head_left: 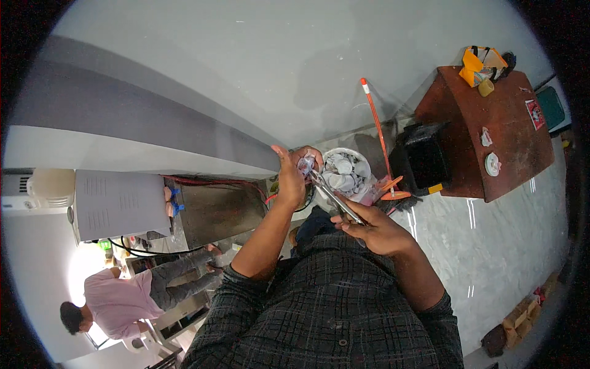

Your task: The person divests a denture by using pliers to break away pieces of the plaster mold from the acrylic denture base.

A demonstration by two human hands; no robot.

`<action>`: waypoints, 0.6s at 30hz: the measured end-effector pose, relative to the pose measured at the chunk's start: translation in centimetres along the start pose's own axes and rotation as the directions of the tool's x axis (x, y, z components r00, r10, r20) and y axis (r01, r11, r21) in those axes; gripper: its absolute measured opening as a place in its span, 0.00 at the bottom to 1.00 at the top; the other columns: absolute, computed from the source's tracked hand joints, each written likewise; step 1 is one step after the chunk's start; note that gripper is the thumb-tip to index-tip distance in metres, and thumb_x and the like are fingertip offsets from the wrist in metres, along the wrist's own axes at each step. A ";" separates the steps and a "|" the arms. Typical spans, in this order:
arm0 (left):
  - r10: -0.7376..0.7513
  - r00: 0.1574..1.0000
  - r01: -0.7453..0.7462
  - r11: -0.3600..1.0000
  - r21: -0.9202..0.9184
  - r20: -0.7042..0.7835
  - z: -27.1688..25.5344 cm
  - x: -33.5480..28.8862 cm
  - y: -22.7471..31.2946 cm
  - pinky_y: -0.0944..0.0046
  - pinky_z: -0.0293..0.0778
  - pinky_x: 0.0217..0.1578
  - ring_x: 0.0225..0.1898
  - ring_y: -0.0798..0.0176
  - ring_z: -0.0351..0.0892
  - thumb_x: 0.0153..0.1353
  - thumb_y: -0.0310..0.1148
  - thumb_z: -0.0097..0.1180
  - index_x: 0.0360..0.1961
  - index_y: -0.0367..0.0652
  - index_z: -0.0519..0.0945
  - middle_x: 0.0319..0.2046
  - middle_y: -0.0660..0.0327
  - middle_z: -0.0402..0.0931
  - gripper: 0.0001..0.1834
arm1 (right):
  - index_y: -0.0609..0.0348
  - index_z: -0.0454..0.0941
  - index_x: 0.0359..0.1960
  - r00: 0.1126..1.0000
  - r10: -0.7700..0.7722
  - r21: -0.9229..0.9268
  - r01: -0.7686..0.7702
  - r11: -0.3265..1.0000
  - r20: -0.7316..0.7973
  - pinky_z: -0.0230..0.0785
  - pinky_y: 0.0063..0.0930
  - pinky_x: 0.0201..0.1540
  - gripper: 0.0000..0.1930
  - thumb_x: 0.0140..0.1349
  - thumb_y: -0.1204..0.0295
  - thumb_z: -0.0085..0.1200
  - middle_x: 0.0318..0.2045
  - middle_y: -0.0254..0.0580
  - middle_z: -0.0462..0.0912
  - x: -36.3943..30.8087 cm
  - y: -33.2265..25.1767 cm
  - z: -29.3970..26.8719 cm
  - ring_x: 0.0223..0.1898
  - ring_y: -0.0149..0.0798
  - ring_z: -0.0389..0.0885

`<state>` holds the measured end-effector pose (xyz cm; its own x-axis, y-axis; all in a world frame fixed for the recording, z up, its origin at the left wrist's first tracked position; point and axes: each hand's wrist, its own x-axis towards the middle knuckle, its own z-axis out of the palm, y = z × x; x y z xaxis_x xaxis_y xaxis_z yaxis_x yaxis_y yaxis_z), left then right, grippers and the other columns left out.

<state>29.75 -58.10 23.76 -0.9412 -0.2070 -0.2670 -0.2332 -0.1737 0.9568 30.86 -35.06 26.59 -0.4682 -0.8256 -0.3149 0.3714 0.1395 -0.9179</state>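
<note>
My left hand (294, 175) is raised in front of me, thumb stretched out and fingers curled round a small clear plastic piece (305, 164). My right hand (378, 229) grips a long silver plier-like tool (337, 202) by its handles. The tool's narrow tip reaches the clear piece; whether its jaws pinch the piece is too small to tell. Just beyond both hands, a white bucket (358, 155) holds many pale, whitish scraps (342, 178). Part of its near side is hidden behind the tool and my right hand.
An orange-handled broom (374, 112) leans by the wall, near a black container (428, 157). To the right stands a brown table (516, 141) carrying a yellow bag (473, 69) and a white dish (492, 164). A grey cabinet (120, 205) and a person in pink (123, 301) are at left.
</note>
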 end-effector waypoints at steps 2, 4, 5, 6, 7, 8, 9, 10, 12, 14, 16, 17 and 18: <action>0.063 0.997 -0.064 0.998 0.007 0.033 0.3 0.0 0.1 0.71 0.57 0.26 0.23 0.71 0.62 0.52 0.81 0.04 0.26 0.41 0.73 0.22 0.66 0.67 0.55 | 0.52 0.54 0.72 0.998 0.042 0.134 -0.048 0.990 0.048 0.69 0.27 0.54 0.30 0.69 0.74 0.47 0.56 0.47 0.77 0.1 0.7 -0.3 0.54 0.35 0.77; 0.067 0.997 -0.069 0.997 0.039 0.049 0.4 0.0 0.1 0.70 0.56 0.28 0.25 0.70 0.60 0.51 0.81 0.02 0.26 0.41 0.72 0.22 0.67 0.65 0.55 | 0.53 0.55 0.72 0.994 0.081 0.204 -0.093 0.974 0.070 0.70 0.29 0.54 0.30 0.69 0.73 0.48 0.56 0.46 0.77 0.0 -0.2 -0.3 0.54 0.35 0.77; 0.069 0.996 -0.072 0.996 0.055 0.055 0.4 -0.1 0.0 0.70 0.56 0.29 0.25 0.70 0.59 0.51 0.81 0.01 0.25 0.41 0.71 0.22 0.67 0.64 0.55 | 0.53 0.56 0.71 0.992 0.100 0.239 -0.117 0.964 0.083 0.70 0.30 0.54 0.30 0.69 0.72 0.48 0.56 0.46 0.77 -0.1 -0.5 -0.3 0.54 0.35 0.77; 0.083 0.994 -0.090 0.992 0.088 0.070 0.5 -0.1 0.1 0.69 0.55 0.29 0.25 0.70 0.58 0.51 0.80 0.00 0.25 0.41 0.70 0.22 0.68 0.64 0.55 | 0.53 0.57 0.71 0.986 0.133 0.291 -0.156 0.944 0.096 0.70 0.31 0.54 0.29 0.69 0.71 0.49 0.55 0.46 0.78 -0.1 -0.6 -0.4 0.54 0.36 0.77; 0.098 0.992 -0.107 0.987 0.120 0.085 0.4 -0.2 0.1 0.69 0.55 0.29 0.25 0.70 0.57 0.51 0.80 0.00 0.25 0.41 0.70 0.22 0.68 0.63 0.55 | 0.53 0.57 0.71 0.980 0.166 0.342 -0.195 0.919 0.113 0.71 0.32 0.53 0.29 0.69 0.71 0.49 0.54 0.46 0.79 -0.2 -0.6 -0.5 0.54 0.36 0.77; 0.111 0.989 -0.126 0.980 0.152 0.100 0.4 -0.4 0.2 0.69 0.54 0.29 0.25 0.70 0.56 0.50 0.80 -0.01 0.25 0.42 0.69 0.22 0.68 0.63 0.54 | 0.52 0.58 0.70 0.971 0.198 0.390 -0.234 0.891 0.131 0.72 0.33 0.52 0.29 0.68 0.70 0.49 0.53 0.46 0.79 -0.2 -0.6 -0.6 0.54 0.36 0.78; 0.118 0.987 -0.136 0.976 0.171 0.111 0.4 -0.5 0.3 0.69 0.54 0.29 0.26 0.70 0.56 0.51 0.80 -0.01 0.25 0.42 0.68 0.23 0.68 0.62 0.54 | 0.52 0.59 0.70 0.970 0.199 0.421 -0.240 0.875 0.140 0.73 0.34 0.51 0.28 0.68 0.70 0.49 0.52 0.45 0.80 -0.2 -0.6 -0.7 0.52 0.36 0.78; 0.124 0.985 -0.146 0.971 0.190 0.123 0.4 -0.6 0.4 0.69 0.54 0.29 0.26 0.71 0.56 0.51 0.80 -0.01 0.25 0.43 0.68 0.23 0.69 0.61 0.53 | 0.52 0.60 0.69 0.968 0.200 0.450 -0.246 0.858 0.149 0.74 0.35 0.49 0.28 0.68 0.69 0.49 0.50 0.45 0.80 -0.1 -0.6 -0.8 0.51 0.37 0.79; 0.129 0.982 -0.158 0.960 0.231 0.135 0.4 -0.7 0.4 0.69 0.54 0.30 0.27 0.71 0.55 0.52 0.79 0.00 0.26 0.43 0.67 0.24 0.69 0.60 0.52 | 0.52 0.62 0.68 0.968 0.202 0.473 -0.248 0.845 0.146 0.75 0.35 0.46 0.27 0.68 0.69 0.50 0.47 0.43 0.81 -0.1 -0.3 -0.9 0.47 0.37 0.79; 0.128 0.982 -0.162 0.948 0.273 0.138 0.2 -0.6 -0.1 0.69 0.53 0.30 0.27 0.71 0.54 0.53 0.79 0.01 0.27 0.44 0.66 0.25 0.69 0.58 0.51 | 0.52 0.64 0.67 0.971 0.206 0.462 -0.240 0.854 0.123 0.76 0.35 0.42 0.26 0.67 0.69 0.51 0.44 0.42 0.81 0.3 0.7 -0.9 0.44 0.36 0.79; 0.125 0.979 -0.165 0.950 0.266 0.162 -0.1 -0.4 -0.6 0.70 0.53 0.30 0.28 0.71 0.53 0.54 0.78 0.02 0.28 0.43 0.65 0.25 0.69 0.57 0.49 | 0.51 0.66 0.66 0.967 0.228 0.505 -0.254 0.825 0.114 0.75 0.33 0.38 0.26 0.66 0.70 0.52 0.41 0.39 0.80 0.6 1.2 -0.7 0.41 0.34 0.78; 0.124 0.977 -0.167 0.951 0.262 0.174 -0.2 -0.4 -0.9 0.70 0.53 0.31 0.28 0.71 0.53 0.55 0.78 0.02 0.28 0.43 0.65 0.26 0.69 0.57 0.49 | 0.51 0.67 0.65 0.965 0.240 0.526 -0.261 0.810 0.110 0.75 0.33 0.37 0.25 0.65 0.70 0.52 0.39 0.38 0.80 0.7 1.2 -0.5 0.39 0.33 0.78; 0.124 0.979 -0.164 0.948 0.274 0.159 0.0 -0.5 -0.7 0.70 0.53 0.31 0.28 0.70 0.53 0.56 0.77 0.03 0.28 0.43 0.65 0.26 0.69 0.57 0.49 | 0.51 0.67 0.65 0.963 0.246 0.528 -0.264 0.807 0.107 0.74 0.32 0.35 0.25 0.65 0.70 0.53 0.37 0.36 0.79 0.8 1.1 -0.4 0.38 0.32 0.76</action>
<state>30.32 -57.84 23.23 -0.9897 -0.0712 -0.1245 -0.1332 0.1333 0.9821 30.59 -35.37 25.25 -0.2743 -0.8195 -0.5032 0.8469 0.0421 -0.5301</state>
